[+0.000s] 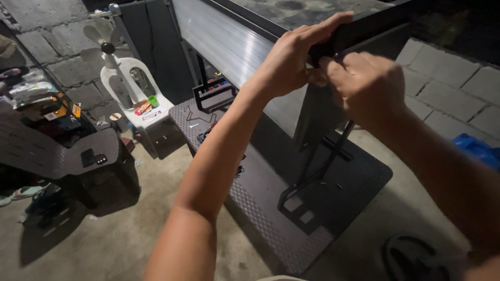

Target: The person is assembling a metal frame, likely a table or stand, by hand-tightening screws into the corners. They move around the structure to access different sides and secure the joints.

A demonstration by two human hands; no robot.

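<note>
My left hand (291, 57) grips the dark top edge (364, 28) of a tall upright panel, fingers stretched along the rim. My right hand (364, 86) is closed just below that edge, fingertips pinched together against the frame corner; whatever small part it pinches is hidden. The panel has a ribbed light-grey face (219, 41) and stands on a black metal stand (307, 182), which rests on a dark textured floor mat (260, 218).
A white plastic chair (135, 99) with a small fan, a green cup and small items stands at the back left. A dark plastic chair (62, 151) holds a phone. Block walls surround the concrete floor. A blue object (476, 148) lies at right.
</note>
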